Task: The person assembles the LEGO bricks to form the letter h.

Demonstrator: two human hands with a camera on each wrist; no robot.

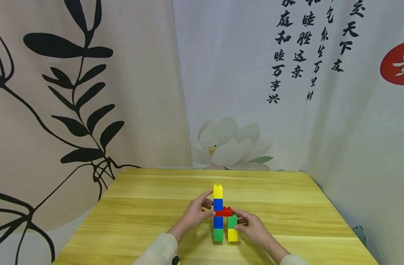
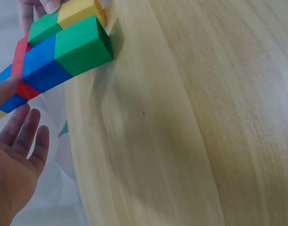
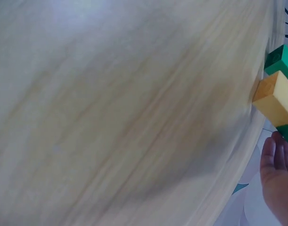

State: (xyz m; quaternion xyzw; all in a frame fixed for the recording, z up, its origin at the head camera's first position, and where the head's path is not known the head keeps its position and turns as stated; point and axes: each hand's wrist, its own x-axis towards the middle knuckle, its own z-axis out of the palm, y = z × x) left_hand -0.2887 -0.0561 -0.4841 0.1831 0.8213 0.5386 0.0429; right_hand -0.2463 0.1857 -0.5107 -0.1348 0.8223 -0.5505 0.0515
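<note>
Both hands hold one structure of toy building bricks over the wooden table. Its taller column has a yellow brick (image 1: 218, 191) on top, then blue, a red brick (image 1: 223, 213) lying across, blue, and a green brick (image 1: 218, 235) at the bottom. Under the red brick's right end hangs a shorter column, green above a yellow brick (image 1: 233, 235). My left hand (image 1: 193, 216) grips the taller column, thumb on the red brick's left end. On the shorter column's right side, my right hand (image 1: 256, 229) pinches the green brick. The green brick's hollow underside (image 2: 105, 40) shows in the left wrist view.
The wooden table (image 1: 139, 221) spreads out below both hands, its far edge close to a printed curtain (image 1: 222, 84). Dark plant shapes (image 1: 82, 92) are printed on the cloth at left. A small dark object (image 1: 176, 260) shows by the left sleeve.
</note>
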